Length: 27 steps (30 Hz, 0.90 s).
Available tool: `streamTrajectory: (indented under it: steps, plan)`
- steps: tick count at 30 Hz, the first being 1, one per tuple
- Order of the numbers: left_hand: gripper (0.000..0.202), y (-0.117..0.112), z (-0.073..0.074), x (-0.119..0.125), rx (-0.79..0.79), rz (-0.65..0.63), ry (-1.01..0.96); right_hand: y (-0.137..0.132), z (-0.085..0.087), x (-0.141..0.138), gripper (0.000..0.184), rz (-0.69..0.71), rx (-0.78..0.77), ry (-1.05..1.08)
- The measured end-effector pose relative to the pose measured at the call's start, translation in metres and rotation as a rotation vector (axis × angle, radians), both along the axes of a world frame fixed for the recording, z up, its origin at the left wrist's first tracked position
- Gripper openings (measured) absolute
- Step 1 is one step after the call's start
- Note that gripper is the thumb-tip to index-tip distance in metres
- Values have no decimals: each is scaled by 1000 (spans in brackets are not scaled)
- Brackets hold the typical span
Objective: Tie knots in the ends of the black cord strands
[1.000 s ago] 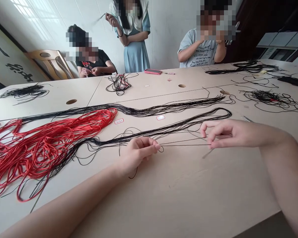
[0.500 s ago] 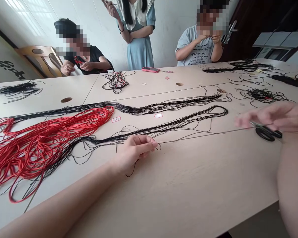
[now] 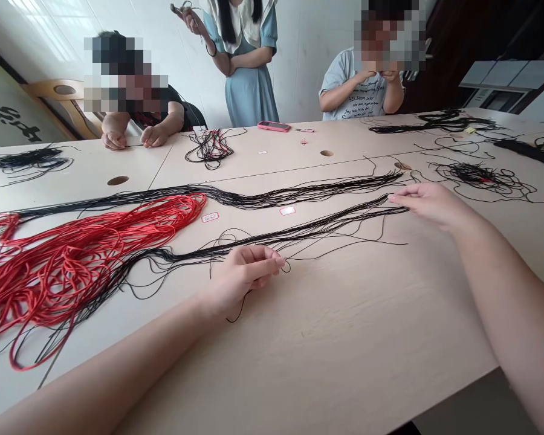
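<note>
My left hand rests on the table, thumb and fingers pinched on a thin black cord that trails off to the right. My right hand reaches forward with fingers stretched out, its tips touching the right end of a long bundle of black cords. A second long black bundle lies parallel behind it. A big heap of red cords spreads at the left. No scissors show in either hand.
Two small white labels lie between the bundles. Black cord piles sit at the right, another pile and a pink phone further back. Three other people are at the far side. The table's near edge runs at the lower right.
A second ago both hands held one strand taut. Then my right hand swung right holding black scissors; now it is back at the bundle's end without them. My left hand stayed put.
</note>
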<state>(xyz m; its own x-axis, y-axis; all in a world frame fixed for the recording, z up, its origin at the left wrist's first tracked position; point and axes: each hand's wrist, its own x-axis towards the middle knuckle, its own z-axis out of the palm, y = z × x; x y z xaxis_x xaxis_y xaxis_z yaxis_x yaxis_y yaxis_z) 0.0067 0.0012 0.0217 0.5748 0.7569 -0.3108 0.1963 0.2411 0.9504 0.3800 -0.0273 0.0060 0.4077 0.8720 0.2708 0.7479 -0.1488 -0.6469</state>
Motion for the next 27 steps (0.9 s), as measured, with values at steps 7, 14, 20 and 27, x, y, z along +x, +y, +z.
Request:
streamTrajectory:
  steps: [7, 14, 20, 27]
  plan:
    - [19, 2, -1, -1, 19, -21, 33, 6, -7, -13, 23, -76, -95, -161]
    - [23, 3, -5, -1, 37, -18, 40, 1, 3, -90, 26, 121, 50, -250]
    - [24, 2, -7, 0, 40, -4, 7, -18, -2, -167, 23, 655, -18, -314]
    - [22, 2, -7, 0, 11, -1, -29, -14, -11, -170, 24, 559, 63, -452]
